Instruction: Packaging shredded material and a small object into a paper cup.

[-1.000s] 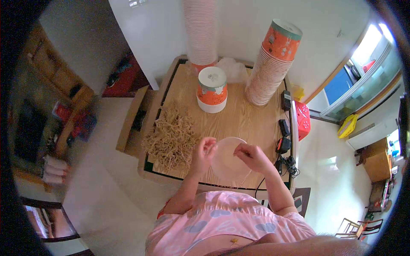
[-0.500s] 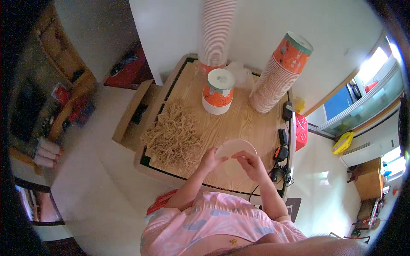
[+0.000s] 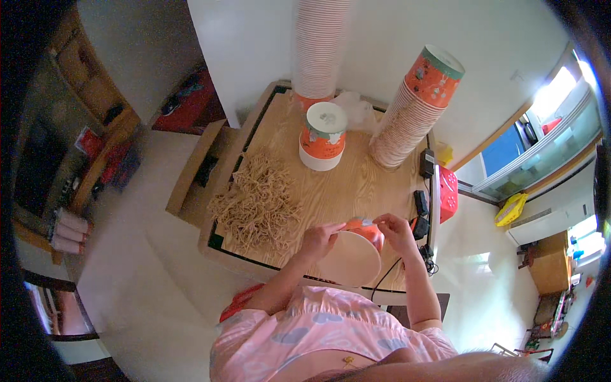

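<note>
Near the front edge of the table, a paper bucket (image 3: 350, 260) with an orange printed outer wall lies tipped, its wide white mouth toward me. My left hand (image 3: 321, 242) grips it at the left, fingers closed along its side. At the bucket's far right side is my right hand (image 3: 396, 233), thumb and fingertips pinched close to the orange wall; what is between them is too small to make out. Left of my hands lies a loose heap of tan twine cords (image 3: 258, 200). Another orange and white bucket (image 3: 323, 137) stands upside down farther back.
Two tall stacks of nested buckets, a white-rimmed stack (image 3: 318, 54) and a leaning stack (image 3: 407, 118), stand at the back. Black power adapters (image 3: 421, 202) with cables line the right edge of the wood-grain table (image 3: 337, 197). An open cardboard box (image 3: 191, 178) adjoins its left side.
The bucket has tipped, showing its mouth toward me and its orange wall beyond. My right hand has moved from over the mouth to its far right side; my left hand has shifted slightly right.
</note>
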A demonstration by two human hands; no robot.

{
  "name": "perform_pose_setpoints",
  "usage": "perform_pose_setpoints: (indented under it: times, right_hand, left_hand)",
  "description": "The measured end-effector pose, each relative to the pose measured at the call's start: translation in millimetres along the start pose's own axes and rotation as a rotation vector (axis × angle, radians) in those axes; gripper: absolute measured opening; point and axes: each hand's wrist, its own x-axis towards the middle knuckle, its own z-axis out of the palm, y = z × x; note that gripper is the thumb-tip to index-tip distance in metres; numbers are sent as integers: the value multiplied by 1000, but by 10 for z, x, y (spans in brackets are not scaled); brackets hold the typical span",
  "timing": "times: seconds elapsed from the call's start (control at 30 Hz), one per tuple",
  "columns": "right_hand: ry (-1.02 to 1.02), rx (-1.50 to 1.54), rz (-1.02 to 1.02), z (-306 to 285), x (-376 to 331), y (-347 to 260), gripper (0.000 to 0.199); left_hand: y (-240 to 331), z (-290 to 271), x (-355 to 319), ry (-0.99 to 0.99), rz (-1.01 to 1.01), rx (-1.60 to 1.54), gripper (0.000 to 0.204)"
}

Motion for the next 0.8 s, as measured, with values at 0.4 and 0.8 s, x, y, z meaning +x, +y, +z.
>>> perform_pose_setpoints:
  times: [0.4, 0.8]
  right_hand:
    - [137, -166, -141, -925, 169, -485, 34]
    - [1016, -936, -904, -2421, 976, -2514, 35]
  left_hand:
    - [178, -12, 326, 334, 97, -292, 42]
    - [-1266, 1290, -30, 316, -19, 317, 43]
